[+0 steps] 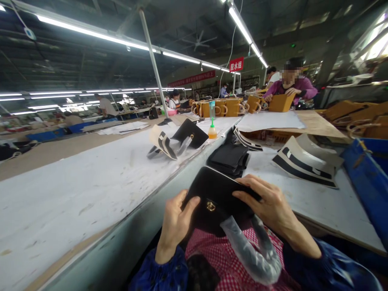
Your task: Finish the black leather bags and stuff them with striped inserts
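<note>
A black handbag (221, 198) with a gold clasp (210, 206) is held between both hands in front of my checked apron. My left hand (178, 220) grips its left edge, the thumb lying on the face near the clasp. On the other side, my right hand (269, 202) pinches the bag's right edge, thumb in front and fingers over the top. From the bag a plastic-wrapped handle (251, 254) hangs down over the apron. Just beyond the bag lies a stack of black pieces (228, 155).
Another black bag (190, 133) and a curved cream piece with black strips (162, 141) lie on the white-covered table (75, 190). A green-tipped bottle (212, 130) stands behind. More striped sheets (306, 161) and a blue bin (366, 182) are right. A co-worker (291, 85) handles a tan bag (281, 102).
</note>
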Tool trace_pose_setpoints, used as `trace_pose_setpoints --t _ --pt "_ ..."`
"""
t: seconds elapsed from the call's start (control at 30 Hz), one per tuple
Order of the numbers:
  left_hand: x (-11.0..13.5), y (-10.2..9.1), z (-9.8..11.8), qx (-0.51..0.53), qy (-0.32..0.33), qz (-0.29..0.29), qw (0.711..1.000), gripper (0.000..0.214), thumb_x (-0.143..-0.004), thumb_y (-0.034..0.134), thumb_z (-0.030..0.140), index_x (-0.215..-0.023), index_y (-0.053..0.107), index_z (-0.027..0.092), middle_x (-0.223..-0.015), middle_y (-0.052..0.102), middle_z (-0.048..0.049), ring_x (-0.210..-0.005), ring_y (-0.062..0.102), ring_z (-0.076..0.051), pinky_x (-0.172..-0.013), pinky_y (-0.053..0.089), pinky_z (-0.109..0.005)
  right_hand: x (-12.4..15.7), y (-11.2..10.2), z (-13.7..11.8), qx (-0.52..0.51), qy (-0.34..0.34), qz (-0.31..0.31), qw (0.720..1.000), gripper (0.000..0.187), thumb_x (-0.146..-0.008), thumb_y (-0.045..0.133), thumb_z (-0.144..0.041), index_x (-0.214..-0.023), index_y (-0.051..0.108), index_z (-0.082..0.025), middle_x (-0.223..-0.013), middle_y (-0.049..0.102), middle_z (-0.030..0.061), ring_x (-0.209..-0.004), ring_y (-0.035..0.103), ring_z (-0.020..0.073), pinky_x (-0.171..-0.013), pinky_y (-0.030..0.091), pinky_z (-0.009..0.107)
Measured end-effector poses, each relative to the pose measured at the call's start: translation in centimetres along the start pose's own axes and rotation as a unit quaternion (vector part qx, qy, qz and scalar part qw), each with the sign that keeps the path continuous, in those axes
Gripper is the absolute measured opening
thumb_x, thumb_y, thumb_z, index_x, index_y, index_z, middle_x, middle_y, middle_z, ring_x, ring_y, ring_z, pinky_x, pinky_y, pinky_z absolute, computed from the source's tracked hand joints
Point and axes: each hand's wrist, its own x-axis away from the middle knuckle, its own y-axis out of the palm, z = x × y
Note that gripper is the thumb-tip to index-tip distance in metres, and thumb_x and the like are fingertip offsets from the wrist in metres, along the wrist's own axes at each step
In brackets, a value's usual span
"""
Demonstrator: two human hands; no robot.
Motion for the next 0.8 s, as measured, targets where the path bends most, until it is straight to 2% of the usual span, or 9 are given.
trace_pose_setpoints --t 0.1,0.23,0.33,0.47,0.57,0.63,0.7,0.73,0.8 --pt "0.9 1.1 1.0 -0.041 0.013 0.000 0.999 0.037 -0.092 0.059 0.039 -0.064 0.045 0.019 -0.058 0.045 0.0054 -0.054 0.043 -0.009 -0.050 0.036 -0.020 -0.4 1.4 -1.2 0.020 -0.045 0.034 0.998 0.012 -0.089 0.067 -0.032 -0.096 0.070 -0.023 -0.083 0.070 0.0040 -0.068 0.066 0.0161 -0.061 0.053 0.026" --pt "1.7 2.0 1.8 -0.085 0.060 0.022 0.994 0.036 -0.093 0.058 0.033 -0.062 0.044 0.019 -0.054 0.043 0.0072 -0.049 0.040 -0.007 -0.047 0.034 -0.018 -1.0 2.3 -2.2 0.046 -0.074 0.073 0.994 0.006 -0.090 0.067 -0.028 -0.086 0.068 -0.022 -0.077 0.069 0.0030 -0.065 0.064 0.0149 -0.059 0.050 0.025" --pt "1.6 2.0 1.6 -0.090 0.105 0.022 0.990 0.035 -0.092 0.060 0.031 -0.062 0.048 0.018 -0.051 0.045 0.0079 -0.045 0.041 -0.006 -0.046 0.034 -0.017 -1.4 1.9 -2.5 0.011 -0.046 0.067 0.997 0.017 -0.092 0.063 -0.029 -0.076 0.062 -0.022 -0.067 0.063 0.0000 -0.058 0.058 0.0132 -0.056 0.045 0.025" --pt "0.7 1.1 0.4 -0.070 0.121 -0.029 0.990 0.024 -0.087 0.068 0.030 -0.067 0.061 0.019 -0.055 0.059 0.0070 -0.047 0.052 -0.007 -0.049 0.042 -0.017 -1.6 1.0 -2.4 -0.065 0.036 0.006 0.997 0.034 -0.094 0.056 -0.037 -0.064 0.050 -0.021 -0.056 0.046 -0.0040 -0.050 0.043 0.0103 -0.050 0.036 0.024" --pt "0.2 0.6 0.2 -0.092 0.113 -0.031 0.989 0.013 -0.081 0.076 0.028 -0.090 0.069 0.021 -0.077 0.074 0.0033 -0.066 0.068 -0.013 -0.064 0.053 -0.021 -1.5 1.1 -2.1 -0.135 0.097 -0.050 0.985 0.043 -0.095 0.051 -0.045 -0.061 0.044 -0.020 -0.055 0.039 -0.0046 -0.049 0.035 0.0094 -0.048 0.031 0.023" --pt "0.3 0.6 0.6 -0.115 0.149 -0.013 0.982 0.041 -0.078 0.079 0.028 -0.116 0.065 0.022 -0.101 0.077 -0.0017 -0.089 0.072 -0.018 -0.082 0.055 -0.026 -1.4 1.5 -1.9 -0.170 0.129 -0.072 0.974 0.046 -0.096 0.048 -0.049 -0.060 0.041 -0.020 -0.056 0.037 -0.0047 -0.050 0.032 0.0089 -0.047 0.029 0.023" --pt "0.6 0.8 1.4 -0.128 0.191 -0.010 0.973 0.051 -0.082 0.076 0.028 -0.129 0.057 0.022 -0.114 0.074 -0.0050 -0.102 0.070 -0.019 -0.092 0.053 -0.026 -1.3 2.1 -1.8 -0.177 0.136 -0.077 0.972 0.048 -0.096 0.046 -0.052 -0.061 0.041 -0.020 -0.057 0.038 -0.0046 -0.050 0.033 0.0086 -0.047 0.030 0.023" --pt "0.9 1.0 1.8 -0.136 0.199 -0.015 0.971 0.044 -0.086 0.072 0.026 -0.127 0.058 0.022 -0.111 0.075 -0.0041 -0.097 0.071 -0.017 -0.089 0.053 -0.024 -1.2 2.4 -1.8 -0.166 0.129 -0.071 0.975 0.049 -0.096 0.045 -0.052 -0.060 0.040 -0.020 -0.056 0.037 -0.0046 -0.050 0.034 0.0085 -0.047 0.029 0.023" --pt "1.4 1.3 2.6 -0.150 0.191 -0.024 0.970 0.013 -0.092 0.063 0.023 -0.105 0.065 0.021 -0.085 0.074 0.0010 -0.073 0.069 -0.011 -0.071 0.052 -0.017 -1.1 2.8 -1.9 -0.125 0.102 -0.044 0.986 0.053 -0.098 0.042 -0.053 -0.057 0.036 -0.020 -0.053 0.034 -0.0050 -0.048 0.033 0.0081 -0.046 0.028 0.023"
